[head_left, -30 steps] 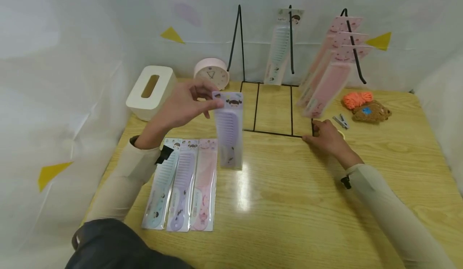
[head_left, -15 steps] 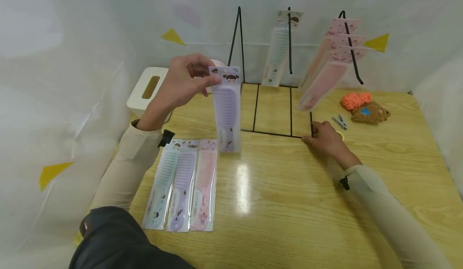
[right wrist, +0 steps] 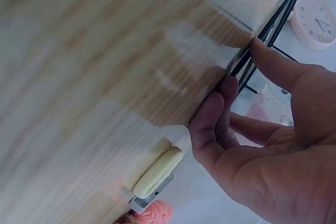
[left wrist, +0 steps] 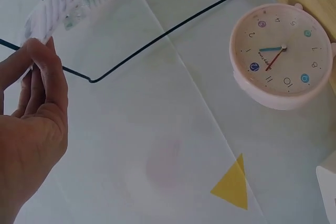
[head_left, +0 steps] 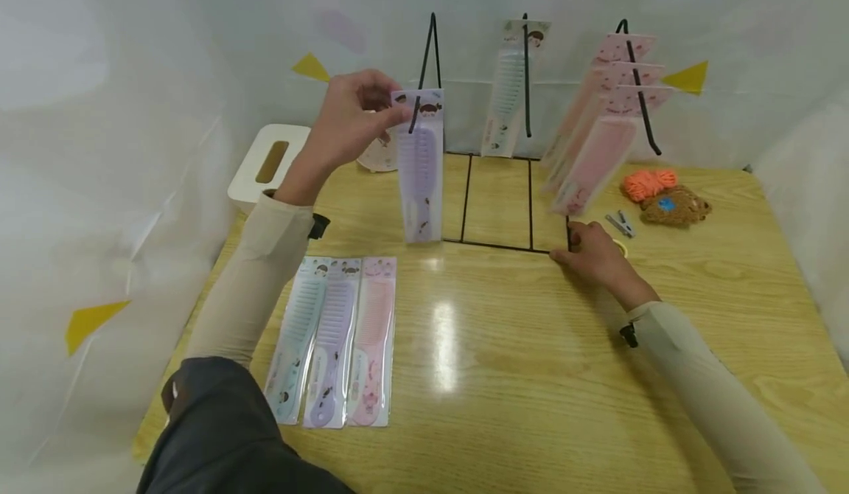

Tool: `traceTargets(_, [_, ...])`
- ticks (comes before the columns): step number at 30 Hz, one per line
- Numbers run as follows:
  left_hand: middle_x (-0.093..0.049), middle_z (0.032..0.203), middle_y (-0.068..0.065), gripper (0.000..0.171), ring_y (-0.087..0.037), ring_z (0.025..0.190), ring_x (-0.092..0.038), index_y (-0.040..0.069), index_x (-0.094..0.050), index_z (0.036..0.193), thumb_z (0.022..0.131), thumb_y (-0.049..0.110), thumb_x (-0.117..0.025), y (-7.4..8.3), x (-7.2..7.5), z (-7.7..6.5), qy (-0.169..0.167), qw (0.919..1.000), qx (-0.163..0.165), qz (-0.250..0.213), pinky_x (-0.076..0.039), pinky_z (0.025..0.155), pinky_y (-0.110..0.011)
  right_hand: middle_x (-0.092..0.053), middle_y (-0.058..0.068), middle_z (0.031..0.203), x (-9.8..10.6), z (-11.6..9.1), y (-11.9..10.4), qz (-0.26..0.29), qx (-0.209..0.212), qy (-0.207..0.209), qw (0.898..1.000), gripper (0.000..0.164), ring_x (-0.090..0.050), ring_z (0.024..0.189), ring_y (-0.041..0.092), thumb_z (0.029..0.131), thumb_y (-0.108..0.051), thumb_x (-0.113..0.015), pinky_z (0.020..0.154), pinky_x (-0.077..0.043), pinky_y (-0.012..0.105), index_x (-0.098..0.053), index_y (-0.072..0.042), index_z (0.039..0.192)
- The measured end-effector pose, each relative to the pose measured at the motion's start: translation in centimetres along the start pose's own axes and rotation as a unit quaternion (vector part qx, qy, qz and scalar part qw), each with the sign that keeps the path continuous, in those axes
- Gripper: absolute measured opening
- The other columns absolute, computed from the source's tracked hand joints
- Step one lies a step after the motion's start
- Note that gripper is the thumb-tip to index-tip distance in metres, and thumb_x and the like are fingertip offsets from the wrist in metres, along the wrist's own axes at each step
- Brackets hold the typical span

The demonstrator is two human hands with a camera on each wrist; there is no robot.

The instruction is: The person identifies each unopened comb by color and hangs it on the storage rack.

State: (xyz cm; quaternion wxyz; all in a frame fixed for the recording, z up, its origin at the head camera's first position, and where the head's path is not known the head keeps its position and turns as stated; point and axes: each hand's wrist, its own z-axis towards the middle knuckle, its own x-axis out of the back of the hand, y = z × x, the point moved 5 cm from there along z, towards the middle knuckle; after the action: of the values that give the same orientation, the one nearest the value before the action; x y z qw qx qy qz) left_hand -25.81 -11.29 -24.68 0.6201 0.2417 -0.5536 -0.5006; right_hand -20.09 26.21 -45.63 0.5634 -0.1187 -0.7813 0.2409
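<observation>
My left hand [head_left: 358, 118] pinches the top left edge of a packaged purple comb [head_left: 419, 184], hanging upright. The tip of the left hook of the black wire rack [head_left: 497, 248] shows in front of its card. In the left wrist view, thumb and fingers pinch the pack [left wrist: 47, 17] from below. My right hand [head_left: 597, 256] grips the rack's front right base corner; its thumb and fingers close on the wire in the right wrist view. A blue-green comb pack [head_left: 509, 88] hangs on the middle hook, and several pink comb packs [head_left: 603, 133] on the right one.
Three packs lie side by side at left front: a blue-green comb [head_left: 298, 339], a purple comb [head_left: 332, 343] and a pink comb [head_left: 374, 343]. Behind are a white tissue box [head_left: 265, 162] and a pink clock [left wrist: 283, 56]. Orange yarn [head_left: 650, 184] and a clip [head_left: 621, 224] lie right.
My left hand has raised the purple comb pack and carried it back to the left hook, whose tip now shows in front of the card. The right hand keeps its grip on the rack.
</observation>
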Motion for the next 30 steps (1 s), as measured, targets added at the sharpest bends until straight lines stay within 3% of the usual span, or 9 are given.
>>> traceTargets(5, [-0.071,0.098,-0.009,0.021,-0.020,0.082,-0.064,0.001,-0.066,0.109,0.094,0.015,-0.071,-0.7,0.4,2.9,0.012,0.9991,-0.014,0.039,-0.053,0.070,-0.027,-0.052,0.034,0.117,-0.3,0.3,-0.1,0.009,0.005,0.001,1.000,0.076,-0.053,0.106,0.046,0.097,-0.029,-0.066,0.087,-0.046,0.060,-0.032,0.018,0.145])
traceTargets(11, [-0.071,0.106,-0.006,0.020,-0.017,0.090,-0.062,0.004,-0.063,0.112,0.098,0.018,-0.065,-1.6,0.5,6.9,0.032,0.9948,-0.006,0.097,-0.046,0.079,-0.025,-0.058,0.030,0.112,-0.3,0.3,-0.3,0.005,0.001,0.002,1.000,0.078,-0.059,0.100,0.043,0.095,-0.032,-0.069,0.083,-0.049,0.057,-0.035,0.017,0.144])
traceTargets(16, [-0.070,0.110,-0.006,0.022,-0.011,0.091,-0.060,0.004,-0.064,0.116,0.100,0.018,-0.062,-2.0,0.4,9.7,0.050,0.9939,-0.017,0.097,-0.046,0.082,-0.024,-0.059,0.028,0.108,-0.1,0.4,-0.2,0.004,-0.005,0.007,1.000,0.078,-0.058,0.093,0.039,0.094,-0.031,-0.069,0.078,-0.049,0.053,-0.035,0.017,0.144])
traceTargets(23, [-0.067,0.118,-0.012,0.031,-0.014,0.102,-0.062,0.001,-0.062,0.125,0.098,0.015,-0.064,-3.5,0.0,10.4,0.037,0.9989,0.008,0.029,-0.050,0.094,-0.024,-0.060,0.022,0.102,-0.2,0.1,0.2,-0.006,-0.006,0.009,1.000,0.079,-0.056,0.084,0.032,0.093,-0.033,-0.071,0.072,-0.048,0.047,-0.036,0.016,0.144])
traceTargets(27, [-0.065,0.121,-0.011,0.041,-0.016,0.108,-0.060,0.004,-0.058,0.132,0.095,0.016,-0.069,-3.4,0.2,10.2,0.019,0.9993,0.020,0.026,-0.049,0.097,-0.024,-0.060,0.022,0.102,0.2,0.1,0.5,-0.007,-0.009,0.006,1.000,0.079,-0.056,0.083,0.031,0.094,-0.035,-0.069,0.071,-0.048,0.046,-0.036,0.016,0.144])
traceTargets(30, [-0.063,0.126,-0.010,0.049,-0.017,0.111,-0.058,0.006,-0.055,0.136,0.092,0.017,-0.074,-3.9,0.5,9.2,-0.001,0.9985,0.041,0.035,-0.048,0.098,-0.025,-0.059,0.023,0.105,0.3,0.2,0.6,-0.005,-0.013,0.003,1.000,0.080,-0.056,0.085,0.031,0.095,-0.037,-0.069,0.072,-0.048,0.047,-0.035,0.015,0.145])
